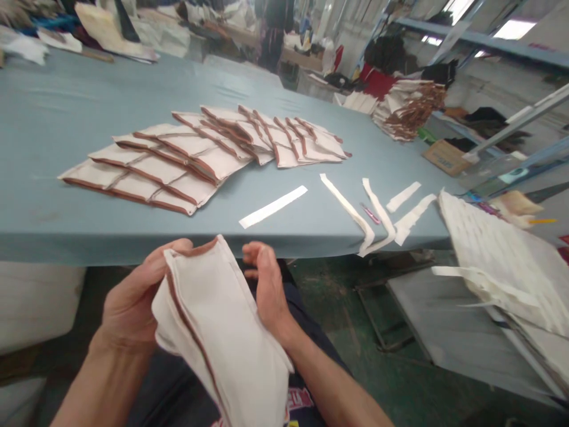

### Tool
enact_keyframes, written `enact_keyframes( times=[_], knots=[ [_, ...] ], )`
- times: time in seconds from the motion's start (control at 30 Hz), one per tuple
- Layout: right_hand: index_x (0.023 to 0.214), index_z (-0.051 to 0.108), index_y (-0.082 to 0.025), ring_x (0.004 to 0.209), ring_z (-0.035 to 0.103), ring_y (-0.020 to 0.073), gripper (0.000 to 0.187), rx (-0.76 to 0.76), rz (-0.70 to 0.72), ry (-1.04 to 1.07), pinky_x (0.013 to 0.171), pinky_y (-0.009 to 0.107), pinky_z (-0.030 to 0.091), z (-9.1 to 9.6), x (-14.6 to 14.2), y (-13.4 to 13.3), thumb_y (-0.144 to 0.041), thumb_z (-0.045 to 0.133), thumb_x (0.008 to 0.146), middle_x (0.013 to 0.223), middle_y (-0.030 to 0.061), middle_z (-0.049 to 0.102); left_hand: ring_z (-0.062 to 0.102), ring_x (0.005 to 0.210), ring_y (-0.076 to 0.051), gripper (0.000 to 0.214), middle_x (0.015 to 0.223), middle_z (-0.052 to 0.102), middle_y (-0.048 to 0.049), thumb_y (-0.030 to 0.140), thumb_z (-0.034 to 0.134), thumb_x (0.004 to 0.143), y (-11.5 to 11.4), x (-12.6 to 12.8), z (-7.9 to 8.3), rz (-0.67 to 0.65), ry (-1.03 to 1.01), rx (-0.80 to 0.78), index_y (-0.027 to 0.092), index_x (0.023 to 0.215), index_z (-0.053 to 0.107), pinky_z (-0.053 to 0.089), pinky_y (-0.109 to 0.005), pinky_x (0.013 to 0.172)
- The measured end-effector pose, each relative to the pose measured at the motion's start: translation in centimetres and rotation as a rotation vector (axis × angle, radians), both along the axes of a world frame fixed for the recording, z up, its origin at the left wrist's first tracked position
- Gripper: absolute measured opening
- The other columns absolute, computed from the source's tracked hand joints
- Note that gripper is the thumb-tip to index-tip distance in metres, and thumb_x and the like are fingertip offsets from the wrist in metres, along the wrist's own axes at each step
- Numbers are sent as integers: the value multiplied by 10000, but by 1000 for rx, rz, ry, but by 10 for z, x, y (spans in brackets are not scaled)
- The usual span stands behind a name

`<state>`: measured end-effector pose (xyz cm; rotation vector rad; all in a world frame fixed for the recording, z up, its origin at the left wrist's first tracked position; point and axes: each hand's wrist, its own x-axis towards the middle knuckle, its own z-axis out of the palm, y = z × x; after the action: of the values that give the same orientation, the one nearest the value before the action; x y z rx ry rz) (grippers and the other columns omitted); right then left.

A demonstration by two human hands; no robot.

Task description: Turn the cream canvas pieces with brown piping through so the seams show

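Observation:
A cream cloth piece with brown edging (226, 323) is held below the front edge of the blue-grey table (66, 112), over my lap. My left hand (133, 296) is closed on its upper left corner, thumb on top. On the cloth's right side my right hand (264, 284) presses against the edge with fingers curled. Several more cream pieces with brown trim (195, 154) lie fanned out in overlapping rows on the table.
Loose white fabric strips (272, 207) and a small pink tool (370, 213) lie near the table's front right. A stack of cream cloth (502, 261) sits on a lower surface at right. Another pile of trimmed pieces (409, 110) and metal shelving stand behind.

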<state>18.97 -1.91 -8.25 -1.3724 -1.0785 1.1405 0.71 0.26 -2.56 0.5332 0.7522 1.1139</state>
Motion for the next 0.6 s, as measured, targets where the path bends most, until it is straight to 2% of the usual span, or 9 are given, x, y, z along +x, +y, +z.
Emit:
enact_keyframes(
  times=[0.03, 0.07, 0.17, 0.27, 0.33, 0.4, 0.53, 0.6],
  knots=[
    [1191, 654, -191, 1054, 690, 235, 693, -75, 119, 30, 889, 358, 543, -6, -3, -19, -774, 297, 1077, 1160, 122, 753, 656, 489, -149, 324, 613, 737, 11, 348, 988, 658, -6, 0, 1, -2, -15, -2, 190, 742, 718, 595, -238, 506],
    [1228, 651, -195, 1000, 707, 236, 693, -129, 210, 57, 864, 355, 543, -9, -5, -39, -788, 333, 1067, 1129, 115, 772, 641, 483, -142, 363, 591, 716, 22, 386, 997, 658, -12, 1, 2, -8, -35, -5, 201, 721, 690, 580, -226, 498],
    [1254, 686, -221, 940, 704, 248, 638, -213, 441, 40, 793, 336, 525, -3, 1, -86, -772, 439, 1047, 1040, 79, 778, 579, 443, -111, 407, 560, 666, 49, 442, 1000, 660, -29, 6, 3, 3, -100, -16, 220, 717, 663, 493, -189, 440],
    [1032, 744, -279, 819, 649, 234, 403, -263, 541, -139, 726, 316, 478, 6, 11, -115, -659, 761, 899, 910, 17, 743, 531, 426, -108, 417, 556, 641, 50, 463, 973, 676, -38, 9, -1, 30, -106, -2, 224, 700, 632, 473, -212, 434],
    [853, 711, -285, 781, 623, 233, 280, -291, 500, -217, 713, 318, 462, 2, 11, -126, -548, 800, 886, 808, 7, 695, 535, 449, -121, 447, 534, 614, 48, 490, 961, 677, -39, 9, -5, 48, -91, 24, 226, 673, 600, 495, -229, 466],
    [778, 664, -276, 788, 625, 243, 287, -276, 426, -211, 719, 327, 473, -6, 3, -127, -509, 765, 913, 780, 19, 670, 531, 461, -129, 465, 518, 585, 47, 512, 930, 708, -36, 8, -9, 58, -59, 53, 228, 659, 565, 490, -234, 475],
    [895, 634, -265, 785, 645, 236, 276, -208, 195, -73, 701, 337, 520, -14, -31, -102, -529, 623, 974, 840, 32, 683, 427, 435, -105, 559, 513, 494, 75, 602, 882, 709, -15, 5, -22, 63, 54, 131, 240, 669, 458, 442, -241, 447],
    [976, 618, -261, 778, 667, 235, 279, -198, 89, -20, 703, 348, 557, -12, -52, -87, -533, 649, 923, 866, 29, 700, 439, 462, -99, 590, 526, 462, 88, 647, 852, 729, 4, 1, -29, 77, 134, 189, 236, 671, 433, 472, -253, 491]
  ],
)
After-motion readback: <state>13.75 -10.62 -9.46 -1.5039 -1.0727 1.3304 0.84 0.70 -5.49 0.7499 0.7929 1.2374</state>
